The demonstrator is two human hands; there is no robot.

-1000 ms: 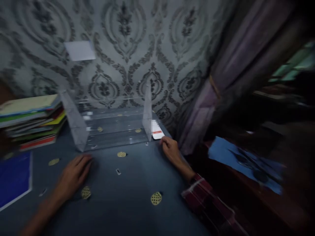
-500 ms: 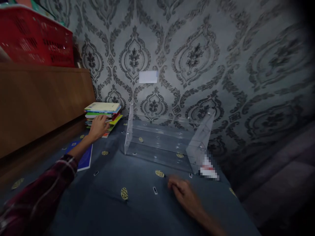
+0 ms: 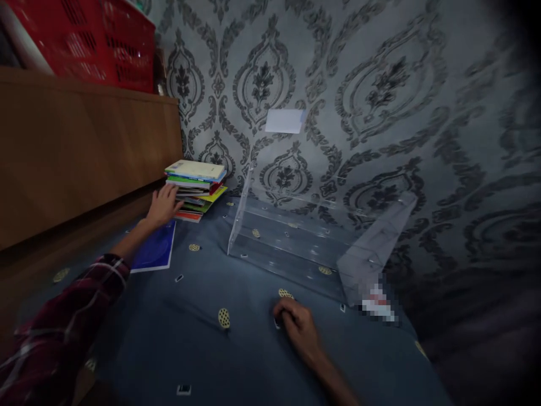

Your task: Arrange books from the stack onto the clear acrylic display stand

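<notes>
My left hand (image 3: pixel 162 205) is open, its fingers spread at the left side of a stack of books (image 3: pixel 195 186). Whether the fingertips touch the stack I cannot tell. A pale cream book lies on top, with green, red, yellow and orange edges below. Beneath my left wrist lies a blue book (image 3: pixel 153 248), partly covered by the forearm. My right hand (image 3: pixel 299 327) is curled into a loose fist over the dark patterned cloth (image 3: pixel 249 361), with nothing visible in it. Beyond it stands a clear acrylic tiered rack (image 3: pixel 291 248) with nothing on its shelves.
A wooden cabinet (image 3: pixel 93 135) stands on the left, carrying a red plastic basket (image 3: pixel 127 51). The patterned wall (image 3: pixel 321 67) rises behind the rack. A white rectangular panel (image 3: pixel 284 120) shows against it. A blurred-out white item (image 3: pixel 378 301) lies by the rack's right end.
The view has shifted, so the scene sits further right. My left hand has moved left from the front of the stack to its side. My right hand has moved left over the cloth.
</notes>
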